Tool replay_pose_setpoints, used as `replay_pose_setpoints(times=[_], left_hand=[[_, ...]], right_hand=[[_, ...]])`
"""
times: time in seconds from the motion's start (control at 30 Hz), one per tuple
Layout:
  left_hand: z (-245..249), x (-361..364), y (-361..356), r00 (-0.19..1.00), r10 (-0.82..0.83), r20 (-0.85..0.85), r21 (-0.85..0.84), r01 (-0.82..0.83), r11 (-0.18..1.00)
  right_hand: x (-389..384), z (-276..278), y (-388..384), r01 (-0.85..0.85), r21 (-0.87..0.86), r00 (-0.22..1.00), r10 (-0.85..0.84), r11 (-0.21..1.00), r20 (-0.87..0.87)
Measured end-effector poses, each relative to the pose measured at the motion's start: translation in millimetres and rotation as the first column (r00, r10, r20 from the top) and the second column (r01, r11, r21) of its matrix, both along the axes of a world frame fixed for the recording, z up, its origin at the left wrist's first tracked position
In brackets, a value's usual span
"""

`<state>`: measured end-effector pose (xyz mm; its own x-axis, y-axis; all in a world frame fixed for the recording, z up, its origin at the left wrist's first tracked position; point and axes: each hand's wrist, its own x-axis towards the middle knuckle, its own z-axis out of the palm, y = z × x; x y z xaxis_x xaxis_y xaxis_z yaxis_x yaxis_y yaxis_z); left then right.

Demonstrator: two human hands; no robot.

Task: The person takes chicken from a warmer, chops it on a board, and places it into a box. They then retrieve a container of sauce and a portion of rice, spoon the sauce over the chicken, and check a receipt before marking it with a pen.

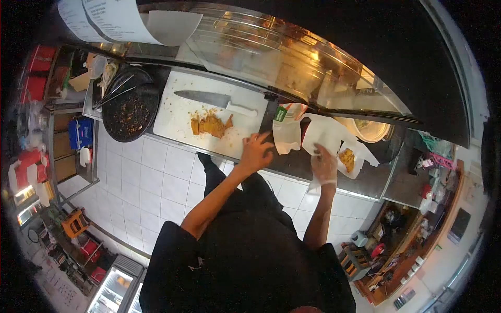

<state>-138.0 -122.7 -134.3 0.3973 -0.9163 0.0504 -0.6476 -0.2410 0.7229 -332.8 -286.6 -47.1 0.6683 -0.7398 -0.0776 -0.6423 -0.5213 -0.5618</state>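
My left hand hovers over the front right corner of the white cutting board, its fingers apart and nothing in them. Sliced golden-brown meat lies on the board among crumbs. Behind the meat rests a large knife with a white handle, its blade pointing left. At the right, the bent fingers of my right hand are at a sheet of white paper and look closed on it. A pale band circles that wrist. Beside this hand, more golden-brown food sits on white paper.
Left of the board stands a round black pan with browned bits and metal tongs. A white paper bag with a green label lies between my hands. A glass display case borders the counter's back; a round tub stands at right.
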Motion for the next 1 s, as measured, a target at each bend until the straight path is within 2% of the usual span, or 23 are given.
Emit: replay_pose_setpoints(times=[0.03, 0.07, 0.13, 0.2, 0.23, 0.27, 0.33, 0.37, 0.4, 0.43, 0.47, 0.53, 0.6, 0.67, 0.7, 0.77, 0.8, 0.83, 0.9, 0.93, 1.0], left_hand=[[-0.7, 4.2, 18.2, 0.999, 0.027, -0.047, 0.002, -0.027, 1.000], [-3.0, 7.8, 38.1, 0.997, 0.068, -0.048, 0.006, -0.067, 0.998], [-0.9, 17.4, 78.1, 0.987, 0.148, -0.063, 0.053, -0.145, 0.988], [2.4, 26.7, 108.9, 0.979, 0.195, -0.064, 0.092, -0.189, 0.978], [0.6, 30.5, 125.0, 0.961, 0.262, -0.088, 0.158, -0.247, 0.956], [-2.6, 34.7, 141.7, 0.937, 0.335, -0.101, 0.226, -0.306, 0.925], [-2.8, 43.1, 164.6, 0.930, 0.360, -0.080, 0.074, -0.355, 0.932], [-4.2, 46.5, 173.8, 0.913, 0.395, -0.099, 0.064, -0.390, 0.918], [-6.6, 48.0, 180.7, 0.897, 0.424, -0.123, 0.051, -0.421, 0.906], [3.6, 46.8, 182.9, 0.862, 0.490, -0.127, 0.060, -0.487, 0.872], [5.2, 45.0, 189.4, 0.860, 0.497, -0.119, 0.060, -0.493, 0.868], [9.3, 42.1, 202.3, 0.797, 0.587, -0.142, 0.093, -0.580, 0.809], [13.3, 36.1, 215.9, 0.772, 0.620, -0.140, 0.099, -0.612, 0.785], [15.0, 26.2, 236.3, 0.724, 0.673, -0.152, 0.127, -0.661, 0.739], [13.4, 20.4, 247.7, 0.695, 0.703, -0.152, 0.155, -0.685, 0.711], [17.3, 8.2, 266.2, 0.620, 0.760, -0.194, 0.253, -0.717, 0.650], [23.4, 5.2, 271.8, 0.574, 0.785, -0.232, 0.326, -0.715, 0.619], [19.0, 1.2, 279.4, 0.571, 0.790, -0.223, 0.345, -0.712, 0.611], [11.7, -6.8, 298.3, 0.561, 0.795, -0.230, 0.384, -0.699, 0.604], [7.6, -8.8, 305.7, 0.541, 0.806, -0.241, 0.395, -0.704, 0.591], [2.1, -5.1, 310.5, 0.538, 0.796, -0.279, 0.388, -0.695, 0.606]], right_hand=[[-7.9, 6.9, 7.5, 0.087, -0.041, 0.991, -0.090, 0.995, -0.094], [-9.8, 10.3, 14.7, 0.087, -0.046, 0.992, -0.091, 0.995, -0.090], [-1.3, 13.8, 34.9, -0.075, -0.078, 0.994, 0.080, 0.994, 0.068], [31.3, 37.0, 58.6, -0.007, 0.287, 0.996, -0.020, 0.958, 0.092], [43.0, 28.5, 68.7, -0.009, 0.405, 0.987, -0.056, 0.914, 0.148], [58.1, 20.5, 73.4, -0.126, 0.368, 0.985, 0.073, 0.921, 0.156], [87.4, -29.9, 87.3, -0.346, 0.131, 0.935, 0.330, 0.929, 0.130], [106.3, -44.1, 91.3, -0.390, 0.194, 0.919, 0.394, 0.900, 0.017], [123.2, -70.4, 99.8, -0.406, 0.110, 0.914, 0.405, 0.907, 0.030], [146.7, -63.0, 104.3, -0.401, 0.086, 0.916, 0.401, 0.912, 0.020], [170.4, -53.8, 109.8, -0.394, 0.062, 0.919, 0.395, 0.917, 0.005], [210.2, -91.2, 117.3, -0.396, 0.047, 0.918, 0.394, 0.917, 0.040], [240.0, -101.1, 134.7, -0.392, 0.025, 0.918, 0.389, 0.920, 0.081], [266.5, -90.1, 162.3, -0.330, 0.017, 0.888, 0.317, 0.944, -0.332], [280.8, -79.8, 169.1, -0.306, 0.112, 0.851, 0.324, 0.945, -0.413], [301.2, -107.5, 193.6, -0.182, -0.097, 0.974, 0.166, 0.979, -0.155], [309.0, -104.6, 198.6, -0.183, -0.018, 0.955, 0.173, 0.983, -0.242], [312.7, -106.1, 198.1, -0.204, 0.024, 0.944, 0.203, 0.979, -0.259], [306.6, -137.9, 205.4, -0.201, -0.117, 0.976, 0.188, 0.973, -0.114], [297.0, -149.7, 199.8, -0.154, -0.124, 0.982, 0.137, 0.980, -0.133], [287.9, -162.7, 192.1, -0.334, 0.036, 0.943, 0.333, 0.942, 0.009]])
